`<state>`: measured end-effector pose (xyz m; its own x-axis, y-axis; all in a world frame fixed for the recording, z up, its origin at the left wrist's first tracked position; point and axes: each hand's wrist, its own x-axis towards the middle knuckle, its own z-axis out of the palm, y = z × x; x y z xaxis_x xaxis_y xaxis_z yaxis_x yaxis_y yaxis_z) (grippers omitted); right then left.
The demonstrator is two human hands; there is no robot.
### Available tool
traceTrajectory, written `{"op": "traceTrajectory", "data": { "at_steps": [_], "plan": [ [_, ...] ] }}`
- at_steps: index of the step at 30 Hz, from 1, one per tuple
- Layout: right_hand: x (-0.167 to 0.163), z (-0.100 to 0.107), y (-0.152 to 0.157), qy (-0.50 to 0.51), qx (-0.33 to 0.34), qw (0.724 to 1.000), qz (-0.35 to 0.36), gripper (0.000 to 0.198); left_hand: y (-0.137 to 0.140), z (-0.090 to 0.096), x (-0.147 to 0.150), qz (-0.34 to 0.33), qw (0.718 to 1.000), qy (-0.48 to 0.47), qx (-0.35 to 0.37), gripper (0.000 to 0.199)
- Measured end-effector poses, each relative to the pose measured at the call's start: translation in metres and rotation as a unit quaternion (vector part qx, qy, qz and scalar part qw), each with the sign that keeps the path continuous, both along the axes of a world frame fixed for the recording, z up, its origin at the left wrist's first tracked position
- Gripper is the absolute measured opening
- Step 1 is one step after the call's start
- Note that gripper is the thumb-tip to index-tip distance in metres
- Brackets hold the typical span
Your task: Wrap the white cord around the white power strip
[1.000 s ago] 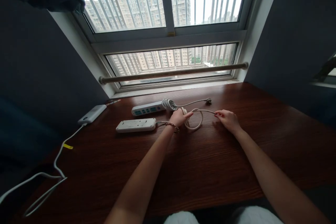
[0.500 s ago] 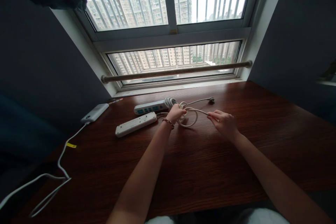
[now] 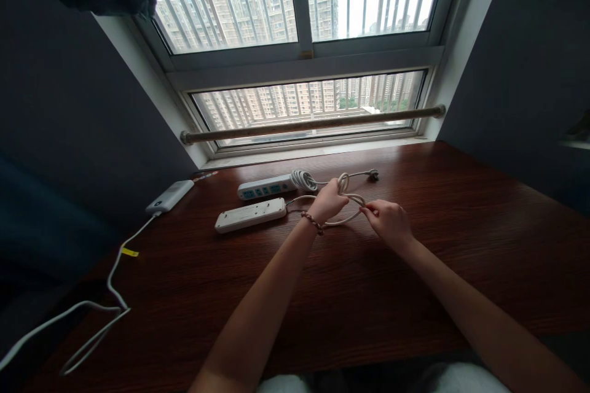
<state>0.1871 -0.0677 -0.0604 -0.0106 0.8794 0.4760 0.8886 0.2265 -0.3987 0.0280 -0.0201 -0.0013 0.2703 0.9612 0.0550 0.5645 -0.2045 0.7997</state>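
**Loops of a white cord [image 3: 356, 198] between two hands, nearer to the back edge of the worktop [image 3: 359, 295] than to its front edge**

The cord makes several loops; whether all of them touch the wood, I cannot tell. The left hand [image 3: 329, 199], with a braided bracelet [image 3: 312, 221] at its wrist, is closed around the bunched part of the loops. The right hand [image 3: 391, 221] is almost closed also: its thumb and fingertips pinch the cord at the right side of the loops.

To the left, the cord enters the end of a white power strip [image 3: 251, 215]. Behind this one, closer to the back edge, lies a second power strip [image 3: 266, 186], with a coiled cable [image 3: 303, 180] at its right end. A plug [image 3: 373, 175] rests behind the right hand.

Near the back left corner there is a white device [image 3: 170, 196]. From it a white cable [image 3: 110, 276] with a yellow tag [image 3: 129, 252] runs along the left edge. Beyond the back edge, a pole [image 3: 313, 125] crosses before the window [image 3: 306, 67].
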Motion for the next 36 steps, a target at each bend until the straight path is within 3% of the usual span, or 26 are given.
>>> {"op": "traceTrajectory", "data": {
  "at_steps": [5, 12, 16, 18, 21, 25, 28, 32, 36],
  "plan": [
    [0.003, -0.007, 0.007, 0.159, 0.061, 0.985, -0.015, 0.038, -0.024, 0.009, 0.014, -0.024, 0.985, 0.152, 0.079, 0.027],
    [0.002, -0.006, 0.005, 0.154, 0.066, 0.986, -0.013, 0.035, -0.028, 0.02, 0.009, -0.16, 0.948, 0.237, 0.139, 0.027],
    [0.0, -0.002, 0.001, 0.139, 0.053, 0.989, -0.005, 0.034, -0.016, 0.028, -0.01, -0.288, 0.933, 0.191, 0.103, 0.031],
    [-0.001, 0.0, -0.001, 0.126, 0.046, 0.991, 0.01, 0.034, -0.01, 0.031, -0.02, -0.362, 0.924, 0.121, 0.04, 0.036],
    [-0.003, 0.004, -0.003, 0.108, 0.041, 0.992, 0.047, 0.034, -0.007, 0.033, -0.031, -0.417, 0.908, 0.022, -0.047, 0.036],
    [-0.002, 0.005, 0.0, 0.132, 0.042, 0.987, 0.081, 0.035, -0.006, 0.032, -0.038, -0.409, 0.903, -0.04, -0.125, 0.028],
    [0.0, 0.004, 0.003, 0.224, -0.002, 0.971, 0.087, 0.039, -0.003, 0.029, -0.039, -0.345, 0.921, -0.054, -0.173, 0.028],
    [0.003, 0.001, 0.008, 0.383, -0.099, 0.916, 0.07, 0.05, 0.004, 0.022, -0.036, -0.274, 0.942, -0.031, -0.192, 0.027],
    [0.0, -0.001, 0.01, 0.499, -0.131, 0.856, 0.037, 0.054, 0.007, 0.013, -0.03, -0.225, 0.955, -0.029, -0.193, 0.018]
  ]
}}
